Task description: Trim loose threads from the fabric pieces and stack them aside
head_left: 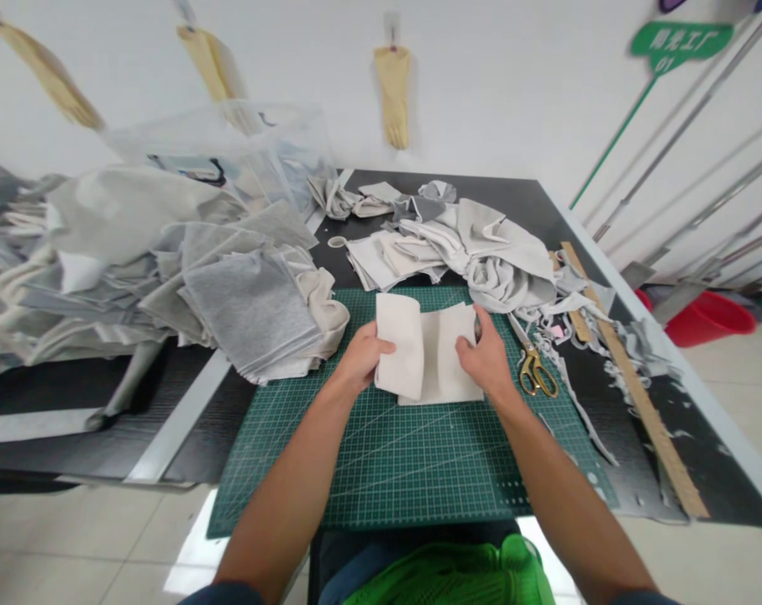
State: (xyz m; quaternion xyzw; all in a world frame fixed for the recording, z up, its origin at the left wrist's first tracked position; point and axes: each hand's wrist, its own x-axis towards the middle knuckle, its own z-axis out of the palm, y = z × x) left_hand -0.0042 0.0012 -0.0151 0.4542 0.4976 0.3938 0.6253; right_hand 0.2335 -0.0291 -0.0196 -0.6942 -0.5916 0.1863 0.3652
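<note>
Both hands grip a piece of off-white cloth (429,357) above the green cutting mat (381,470). My left hand (363,357) pinches its left side, thumb on top, where the cloth folds over in a raised flap. On the opposite side, my right hand (485,351) is closed on the right edge, which also curls upward. Between the two folded sides the middle of the cloth dips. Whether it is one layer or several I cannot tell. Gold-handled scissors (535,374) lie just right of my right hand.
Grey fabric pieces (248,298) are heaped on the left, before a clear plastic bin (292,151). More pale cloth (507,252) is piled behind the mat. Wooden rulers (645,403) and fabric scraps (651,344) lie along the right side of the black table (507,189).
</note>
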